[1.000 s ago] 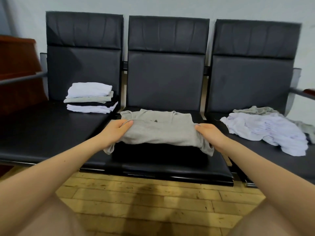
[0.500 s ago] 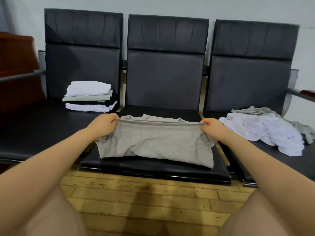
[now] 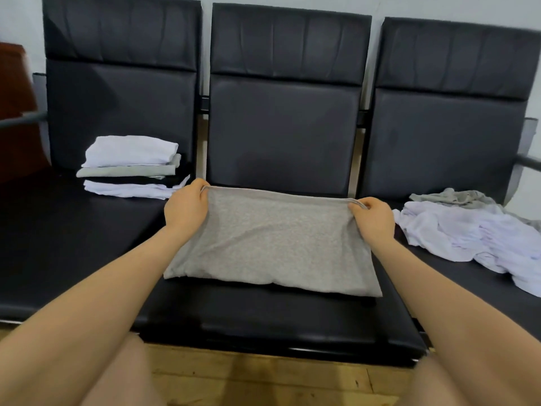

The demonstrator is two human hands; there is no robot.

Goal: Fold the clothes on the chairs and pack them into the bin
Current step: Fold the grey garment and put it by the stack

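Note:
A grey shirt [image 3: 272,244] lies folded on the middle chair's black seat [image 3: 278,320]. My left hand [image 3: 186,210] pinches its far left corner and my right hand [image 3: 373,219] pinches its far right corner, holding the far edge taut near the backrest. A stack of folded white, grey and black clothes [image 3: 130,167] sits on the left chair. A loose heap of white and grey clothes [image 3: 471,232] lies on the right chair. No bin is in view.
Three black padded chairs stand in a row against a pale wall. A dark red wooden cabinet [image 3: 14,112] is at the far left. Wooden floorboards [image 3: 263,382] run in front of the seats, with my knees at the bottom corners.
Both hands have lifted the shirt's near edge and carried it away from me over the rest of the shirt, to the far side near the backrest. The view has come closer.

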